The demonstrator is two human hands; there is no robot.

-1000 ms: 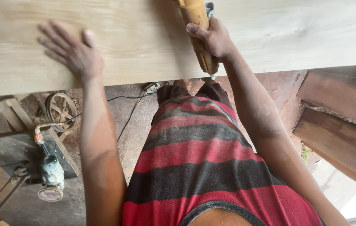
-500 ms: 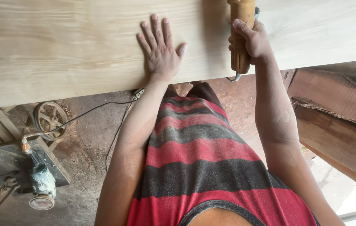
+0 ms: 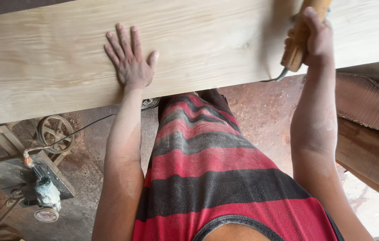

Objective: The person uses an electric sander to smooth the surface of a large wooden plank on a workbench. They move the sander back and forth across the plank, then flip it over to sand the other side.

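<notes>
Pine plank (image 3: 207, 49): stiff, heavy; left hand (image 3: 131, 62) flat, fingers spread; right hand (image 3: 316, 38) clamps wooden-handled tool (image 3: 297, 47) at the plank's near edge.

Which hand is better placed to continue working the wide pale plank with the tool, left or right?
Right, probably. The right hand already grips the wooden-handled tool against the wide pale wooden plank. The left hand lies flat and open on it, only steadying.

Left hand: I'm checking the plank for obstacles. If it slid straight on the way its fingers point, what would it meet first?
Only bare pale plank; the left hand lies flat, nothing visible ahead up to the picture's edge.
</notes>
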